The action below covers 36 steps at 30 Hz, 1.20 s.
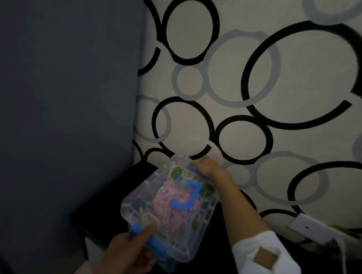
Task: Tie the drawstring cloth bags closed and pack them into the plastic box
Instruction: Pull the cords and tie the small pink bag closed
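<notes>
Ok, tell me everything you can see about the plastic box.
The plastic box is clear and ribbed, lid on, with a blue handle and a blue latch at each end. Pink cloth and green shapes show through. It tilts over a dark table; the left hand grips its near end, the right hand its far end.

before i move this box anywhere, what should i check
1. Grip: left hand holds the near end of the plastic box, right hand holds the far end: ok.
2. Lid sits on the box, with its blue handle lying flat: ok.
3. Near latch, under the left thumb, snapped down: cannot tell.
4. Far latch, partly under the right hand, snapped down: cannot tell.
5. Pink bag inside, seen through the lid: ok. Whether it is tied closed: cannot tell.
</notes>
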Each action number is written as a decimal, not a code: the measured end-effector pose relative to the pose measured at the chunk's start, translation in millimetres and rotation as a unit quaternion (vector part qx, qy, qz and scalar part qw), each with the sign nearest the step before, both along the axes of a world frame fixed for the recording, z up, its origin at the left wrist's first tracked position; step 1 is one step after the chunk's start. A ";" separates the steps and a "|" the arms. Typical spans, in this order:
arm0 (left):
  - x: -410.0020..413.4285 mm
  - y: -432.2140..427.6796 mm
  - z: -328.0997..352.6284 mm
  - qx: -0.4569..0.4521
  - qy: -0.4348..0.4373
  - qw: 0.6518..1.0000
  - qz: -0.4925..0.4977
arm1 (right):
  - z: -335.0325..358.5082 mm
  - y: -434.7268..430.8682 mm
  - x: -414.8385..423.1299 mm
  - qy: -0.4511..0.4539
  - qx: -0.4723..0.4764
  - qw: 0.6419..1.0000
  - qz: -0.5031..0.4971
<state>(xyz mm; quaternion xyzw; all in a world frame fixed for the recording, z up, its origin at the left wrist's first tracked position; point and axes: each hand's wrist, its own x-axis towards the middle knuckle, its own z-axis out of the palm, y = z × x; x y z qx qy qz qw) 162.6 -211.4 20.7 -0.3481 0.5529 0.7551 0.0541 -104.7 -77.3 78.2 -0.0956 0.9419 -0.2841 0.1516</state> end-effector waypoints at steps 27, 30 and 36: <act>-9.6 5.5 -7.1 -0.035 0.045 0.995 0.083 | -37.1 17.4 17.1 0.179 0.006 0.984 -0.007; -10.3 1.1 -4.6 -0.049 0.039 0.994 0.091 | -47.0 17.1 18.5 0.182 -0.025 0.983 0.003; -12.6 -13.3 4.3 -0.250 0.107 0.936 0.225 | -29.0 35.3 57.5 0.170 -0.144 0.974 0.030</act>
